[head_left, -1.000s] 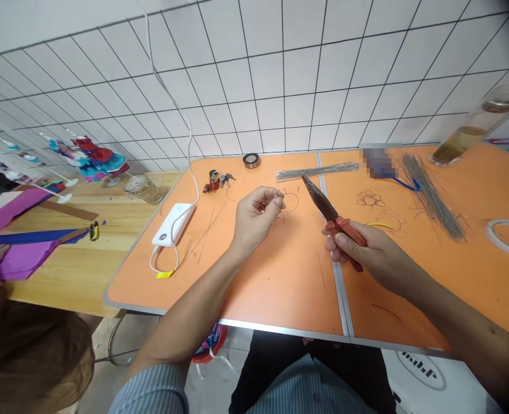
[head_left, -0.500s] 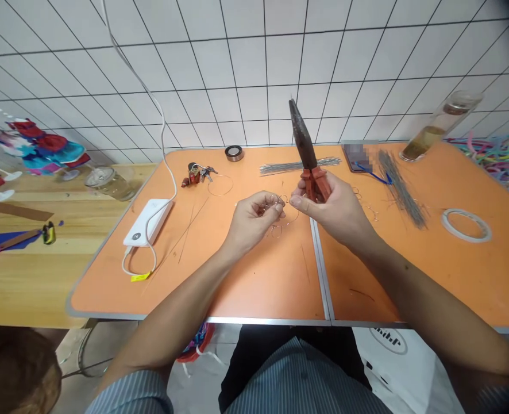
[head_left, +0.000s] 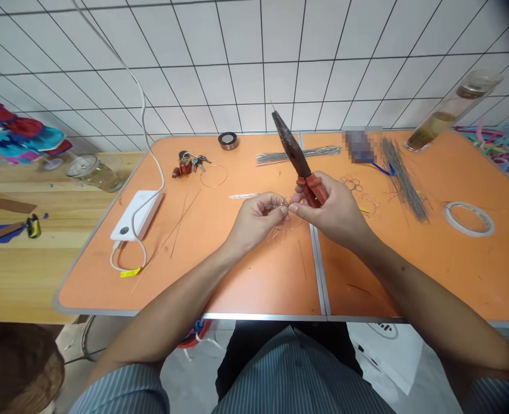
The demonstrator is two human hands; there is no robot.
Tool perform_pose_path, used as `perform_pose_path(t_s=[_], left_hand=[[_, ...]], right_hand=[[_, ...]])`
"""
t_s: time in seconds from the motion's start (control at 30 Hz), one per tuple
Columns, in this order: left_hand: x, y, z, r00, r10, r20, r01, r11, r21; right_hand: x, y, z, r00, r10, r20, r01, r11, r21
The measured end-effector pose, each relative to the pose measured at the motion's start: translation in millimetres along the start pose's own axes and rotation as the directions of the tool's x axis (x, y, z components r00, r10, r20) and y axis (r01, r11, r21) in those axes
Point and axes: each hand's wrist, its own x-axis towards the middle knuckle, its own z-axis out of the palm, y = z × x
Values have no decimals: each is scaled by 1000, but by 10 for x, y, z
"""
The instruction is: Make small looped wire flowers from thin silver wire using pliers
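Over the middle of the orange table [head_left: 254, 282], my left hand [head_left: 258, 221] pinches a thin looped wire [head_left: 279, 234] between thumb and fingers. My right hand [head_left: 334, 210] is wrapped round the red handles of the pliers [head_left: 295, 152], whose dark jaws point up and to the left. The thumb tip of my right hand meets the wire beside my left fingertips. Further back lies a bundle of straight wires [head_left: 280, 156]. Small bent wire loops [head_left: 353, 184] rest on the table right of my right hand.
Keys [head_left: 194, 163], black tape [head_left: 228, 141] and a white power bank [head_left: 136, 215] with a cable are at left. At right are a second wire bundle [head_left: 405, 181], a white ring [head_left: 469, 218], a phone [head_left: 360, 146] and a glass bottle [head_left: 448, 115].
The camera view has shifted a little. My hands have come closer together at the wire, and the pliers tilt further to the left.
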Motion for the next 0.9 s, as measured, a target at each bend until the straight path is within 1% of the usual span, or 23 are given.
perform_pose_path(t_s=[0.13,0.23,0.4,0.53,0.63,0.73,0.83,0.9], left_hand=[[12,-44,17,1000,-25,17,25,1000,4],[24,-62,17,999,-28,24,28,1000,-4],[66,-95,-6,1000,-25,-2,25,999,28],[94,-123,-40,999,-36,-26,37,998,57],[95,-125,-68,994,-98,55,98,995,9],[86,-117,-90,979,-159,128,165,986,-38],[83,-110,-108,970,-169,173,189,976,-108],[87,-105,-120,966,-157,206,189,971,-145]], right_hand=[[6,38,0,1000,-3,10,3,1000,-24],[8,54,0,1000,-12,-5,12,999,-52],[-5,15,-17,999,-31,-43,24,988,-151],[-20,-20,-35,998,-36,-45,26,979,-204],[-24,-34,-46,998,-39,-50,28,979,-200],[-10,-32,-49,998,-27,-54,18,988,-156],[23,-14,-51,999,-7,-45,4,997,-79],[50,0,-57,999,32,-23,-32,999,-18]])
